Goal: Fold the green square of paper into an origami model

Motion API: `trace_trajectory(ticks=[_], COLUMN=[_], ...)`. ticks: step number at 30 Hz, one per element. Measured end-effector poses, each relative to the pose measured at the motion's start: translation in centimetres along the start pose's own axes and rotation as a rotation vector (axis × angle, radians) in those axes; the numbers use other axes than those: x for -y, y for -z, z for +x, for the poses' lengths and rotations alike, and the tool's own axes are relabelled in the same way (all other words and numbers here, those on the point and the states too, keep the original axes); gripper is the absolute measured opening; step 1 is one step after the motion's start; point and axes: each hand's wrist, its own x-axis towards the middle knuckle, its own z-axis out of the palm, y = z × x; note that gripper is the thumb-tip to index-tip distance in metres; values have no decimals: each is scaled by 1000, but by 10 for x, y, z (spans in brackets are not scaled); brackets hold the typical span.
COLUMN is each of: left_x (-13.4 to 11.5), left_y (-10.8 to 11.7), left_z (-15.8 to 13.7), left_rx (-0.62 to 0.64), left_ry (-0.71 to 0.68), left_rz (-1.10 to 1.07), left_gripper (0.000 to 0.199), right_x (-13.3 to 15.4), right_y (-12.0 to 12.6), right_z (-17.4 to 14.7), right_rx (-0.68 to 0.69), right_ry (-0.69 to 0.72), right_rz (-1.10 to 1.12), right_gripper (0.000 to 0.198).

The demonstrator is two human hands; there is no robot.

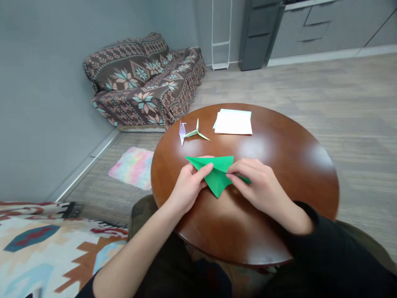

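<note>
A partly folded sheet of green origami paper (218,180) is held between my two hands, over the near middle of the round brown table (288,165). My left hand (191,182) grips its left side, thumb on top and the other fingers mostly hidden underneath. On the right, my right hand (256,179) pinches a fold of the paper between thumb and fingers. One green corner points down towards me, and another sticks out under the right fingers. Beyond my left hand sit a purple paper crane (182,132) and a pale green three-armed folded paper piece (197,132).
A stack of paper sheets (233,123), white on top, lies near the table's far edge. Behind the table stands a sofa (145,82) with a patterned cover. A fluffy pastel mat (133,167) is on the floor at left. Grey cabinets (319,31) line the back right.
</note>
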Motion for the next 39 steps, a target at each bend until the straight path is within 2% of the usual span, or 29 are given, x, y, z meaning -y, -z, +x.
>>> trace_trajectory(ticks=[4,7,10,12,15,20,23,27,30,35,39], left_x=[-2,-7,-11,-11,-9,-2,0,-1,-5,-13,-11], left_y=[5,10,14,16,17,13,9,6,8,12,12], left_z=[3,4,5,4,1,-2,-1,3,3,2,0], left_rx=[-96,-183,-204,-194,-135,-40,-41,-91,-134,-126,-143], left_ry=[-8,-17,2,21,54,102,105,76,50,39,-83], left_rz=[-11,-74,-126,-139,-117,-49,-25,-105,-117,-2,79], left_gripper=[36,32,27,25,24,29,33,34,33,37,42], right_x=[-1,-4,-6,-7,-6,-5,-5,-3,-2,-2,-2], right_y=[2,4,4,3,2,-1,-1,3,7,8,9], right_z=[1,2,1,1,-1,-2,-2,0,2,3,1], right_rx=[-47,-131,-207,-244,-271,-215,-208,-220,-174,-120,-102], right_ry=[-158,-324,-443,-473,-449,-357,-305,-209,-112,-23,5], right_rz=[75,259,437,501,485,441,394,275,224,220,207], right_gripper=[6,1,13,19,17,7,5,8,12,19,26])
